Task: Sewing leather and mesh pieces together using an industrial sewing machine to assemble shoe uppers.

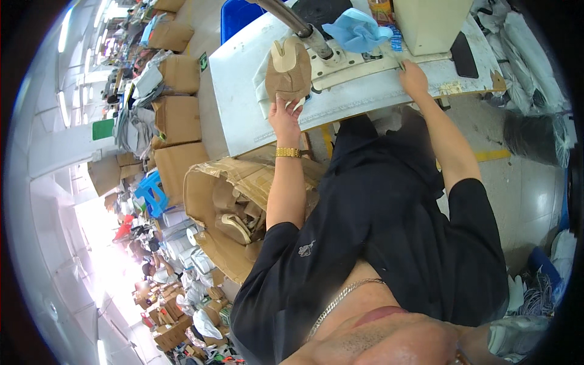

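My left hand (285, 114) pinches the near end of a tan shoe upper (288, 78) with a cream lining, over the left part of the white worktable (243, 91). The thumb lies on top of the upper and the other fingers reach partly beneath. At the right, my right hand (413, 79) rests on the table edge beside the base of a sewing machine (429, 24). Its fingers are curled together around something small that I cannot make out. Close to those fingers lies a crumpled light-blue cloth (356, 30).
A black phone (464, 56) lies right of the machine. The machine's metal arm (292, 19) crosses the table's far side. Below my left forearm stands an open cardboard box (207, 237) with more tan uppers (234, 226). Stacked cartons (179, 115) line the left; plastic-wrapped bundles (529, 55) stand at right.
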`<state>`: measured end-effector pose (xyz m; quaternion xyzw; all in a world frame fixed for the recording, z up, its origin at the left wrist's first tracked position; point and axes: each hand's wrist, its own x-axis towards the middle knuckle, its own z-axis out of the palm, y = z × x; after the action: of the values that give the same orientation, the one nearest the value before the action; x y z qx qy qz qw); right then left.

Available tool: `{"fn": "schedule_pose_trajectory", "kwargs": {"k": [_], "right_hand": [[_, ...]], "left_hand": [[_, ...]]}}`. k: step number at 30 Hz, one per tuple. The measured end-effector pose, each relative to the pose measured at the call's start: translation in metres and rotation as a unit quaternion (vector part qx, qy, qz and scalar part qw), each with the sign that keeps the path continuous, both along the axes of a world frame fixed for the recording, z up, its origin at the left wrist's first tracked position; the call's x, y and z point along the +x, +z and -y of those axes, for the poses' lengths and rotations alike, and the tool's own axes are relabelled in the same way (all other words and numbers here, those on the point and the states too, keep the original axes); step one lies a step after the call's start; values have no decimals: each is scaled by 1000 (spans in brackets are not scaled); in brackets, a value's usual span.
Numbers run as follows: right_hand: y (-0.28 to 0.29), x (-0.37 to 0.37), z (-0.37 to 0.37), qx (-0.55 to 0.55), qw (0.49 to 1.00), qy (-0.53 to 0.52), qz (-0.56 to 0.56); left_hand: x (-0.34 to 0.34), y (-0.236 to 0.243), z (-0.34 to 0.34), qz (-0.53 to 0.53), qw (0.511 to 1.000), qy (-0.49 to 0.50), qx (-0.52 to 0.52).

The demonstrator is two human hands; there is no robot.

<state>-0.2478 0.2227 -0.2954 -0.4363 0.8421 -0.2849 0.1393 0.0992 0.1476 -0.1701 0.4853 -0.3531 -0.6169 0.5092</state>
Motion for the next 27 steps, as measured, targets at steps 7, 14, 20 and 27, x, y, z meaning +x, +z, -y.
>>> {"fn": "schedule_pose_trajectory", "kwargs": {"k": [7,14,20,27], "right_hand": [[65,47,7,-109,940,71,316],[39,55,12,-58,957,104,264],[-12,39,-38,-186,981,-53,7],[-51,24,-198,-39,980,-108,162]], "left_hand": [[-1,-1,-8,-2,1000,6,-4],[0,-2,5,-12,998,62,-19],[-19,20,3,-19,999,-42,-2],[-9,-74,-50,256,899,-354,40]]}}
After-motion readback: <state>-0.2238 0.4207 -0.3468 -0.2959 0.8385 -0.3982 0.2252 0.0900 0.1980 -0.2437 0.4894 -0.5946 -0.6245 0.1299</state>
